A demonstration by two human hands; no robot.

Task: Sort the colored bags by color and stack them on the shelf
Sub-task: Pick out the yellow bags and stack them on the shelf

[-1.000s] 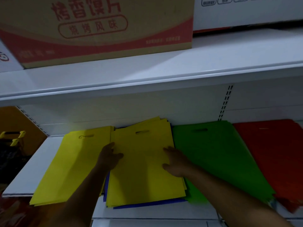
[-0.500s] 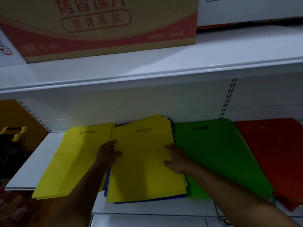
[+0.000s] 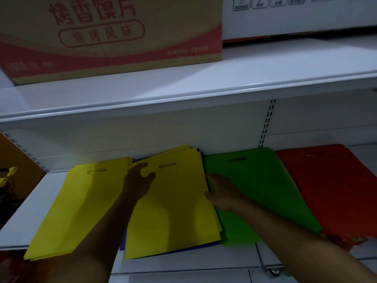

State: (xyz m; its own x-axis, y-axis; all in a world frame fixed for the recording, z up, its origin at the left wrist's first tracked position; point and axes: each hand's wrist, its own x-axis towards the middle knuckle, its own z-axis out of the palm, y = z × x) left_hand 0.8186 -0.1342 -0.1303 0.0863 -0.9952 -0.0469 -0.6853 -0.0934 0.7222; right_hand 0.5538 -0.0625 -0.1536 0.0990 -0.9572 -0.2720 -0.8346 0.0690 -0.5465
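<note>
left hand (image 3: 138, 180) spread flat on middle yellow stack (image 3: 173, 211) near its handle slot, right hand (image 3: 221, 193) fingers curled gripping that stack's right edge beside green bags (image 3: 259, 190)

Lying almost wholly hidden beneath the middle stack of flat yellow fabric bags (image 3: 175, 211): dark blue bags (image 3: 171, 249), showing only as a thin strip at lower centre. Running off the top and left edges: printed brown cardboard box (image 3: 114, 37). Being cut by the right edge: flat red bags (image 3: 334, 188). Staying too dim to tell, at right hand (image 3: 222, 193): fingertip placement.
</note>
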